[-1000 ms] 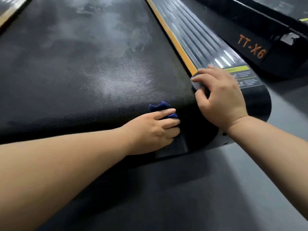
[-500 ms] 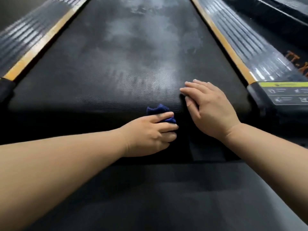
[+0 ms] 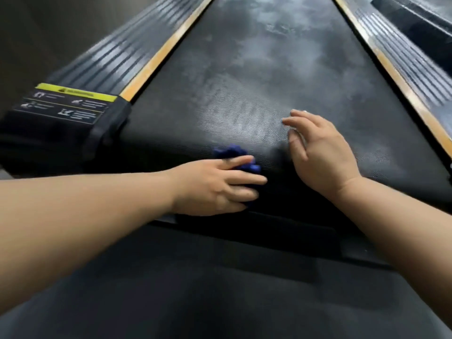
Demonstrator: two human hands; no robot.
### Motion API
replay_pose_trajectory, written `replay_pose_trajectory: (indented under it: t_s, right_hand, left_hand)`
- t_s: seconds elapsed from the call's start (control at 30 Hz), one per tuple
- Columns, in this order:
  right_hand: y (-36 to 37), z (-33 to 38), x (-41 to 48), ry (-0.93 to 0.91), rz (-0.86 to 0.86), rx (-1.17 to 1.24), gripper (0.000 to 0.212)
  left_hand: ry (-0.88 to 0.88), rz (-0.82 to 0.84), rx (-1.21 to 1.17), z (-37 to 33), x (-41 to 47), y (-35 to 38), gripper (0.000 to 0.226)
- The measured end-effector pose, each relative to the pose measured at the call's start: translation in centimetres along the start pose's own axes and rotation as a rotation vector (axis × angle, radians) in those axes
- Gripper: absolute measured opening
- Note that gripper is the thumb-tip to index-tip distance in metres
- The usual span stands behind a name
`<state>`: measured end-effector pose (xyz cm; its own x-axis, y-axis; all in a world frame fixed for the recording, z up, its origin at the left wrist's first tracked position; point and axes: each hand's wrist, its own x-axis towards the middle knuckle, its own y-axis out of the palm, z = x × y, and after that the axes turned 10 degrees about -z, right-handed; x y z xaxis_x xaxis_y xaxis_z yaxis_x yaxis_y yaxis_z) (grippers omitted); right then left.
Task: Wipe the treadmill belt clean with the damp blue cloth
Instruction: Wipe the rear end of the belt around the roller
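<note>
Lengthwise ahead, belt under blue cloth

- Our left hand lay palm down, fingers curled over the cloth.
- Our right hand was open, fingers loosely spread, blurred.
- Both bare forearms reached forward.

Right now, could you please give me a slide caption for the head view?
Left hand holds a bunched blue cloth against the near end of the treadmill belt, open right hand alongside.
</note>
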<state>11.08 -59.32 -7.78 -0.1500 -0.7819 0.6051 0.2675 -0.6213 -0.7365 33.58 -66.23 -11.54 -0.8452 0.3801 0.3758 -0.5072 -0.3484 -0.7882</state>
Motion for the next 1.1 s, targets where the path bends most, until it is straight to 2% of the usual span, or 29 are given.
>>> replay_pose_trajectory:
  t_s: [0.1, 0.2, 0.3, 0.37, 0.5, 0.63, 0.73, 0.83, 0.9, 0.97, 1.1]
  right_hand:
    - [0.8, 1.2, 1.3, 0.043, 0.032, 0.016, 0.03]
    - [1.1, 1.8, 1.4, 0.044, 0.054, 0.008, 0.029]
    - [1.2, 1.5, 0.9, 0.057, 0.076, -0.002, 0.03]
    - [0.7, 0.7, 0.6, 0.082, 0.081, 0.005, 0.029]
    - [-1.9, -2.6, 0.3, 0.165, 0.03, -0.03, 0.028]
    - [-5.0, -6.6, -0.7, 0.22, 0.002, -0.12, 0.029]
    - [-6.4, -9.2, -1.8, 0.255, 0.007, -0.165, 0.039]
    - [-6.6, -10.2, -2.3, 0.243, 0.048, -0.167, 0.042]
    - [-6.3, -9.8, -2.0, 0.231, 0.058, -0.147, 0.042]
    - [-5.9, -8.9, -1.5, 0.22, 0.056, -0.119, 0.042]
    - [-3.7, -5.8, 0.0, 0.167, 0.057, -0.027, 0.035]
  left_hand:
    - [0.006, 0.021, -0.032, 0.7, -0.5, 0.4, 0.028]
    - [-0.029, 0.112, -0.081, 1.2, -5.4, -1.4, 0.038]
    - [-0.105, 0.16, -0.031, 0.9, -7.8, -2.8, 0.049]
    - [-0.105, 0.111, 0.007, 0.3, -5.6, -2.6, 0.049]
    - [-0.046, -0.01, -0.017, -0.3, 3.6, 0.5, 0.032]
    - [0.069, 0.032, -0.024, -1.6, 11.8, 4.5, 0.034]
    - [0.039, 0.034, -0.06, -2.4, 13.6, 5.4, 0.034]
    - [0.019, 0.02, -0.112, -1.4, 9.9, 4.2, 0.034]
    - [-0.006, 0.057, -0.106, -0.3, 5.6, 2.7, 0.044]
    - [-0.062, 0.136, -0.06, 0.0, 0.6, 0.8, 0.043]
    - [-0.36, 0.24, 0.057, -2.0, -6.2, -3.0, 0.038]
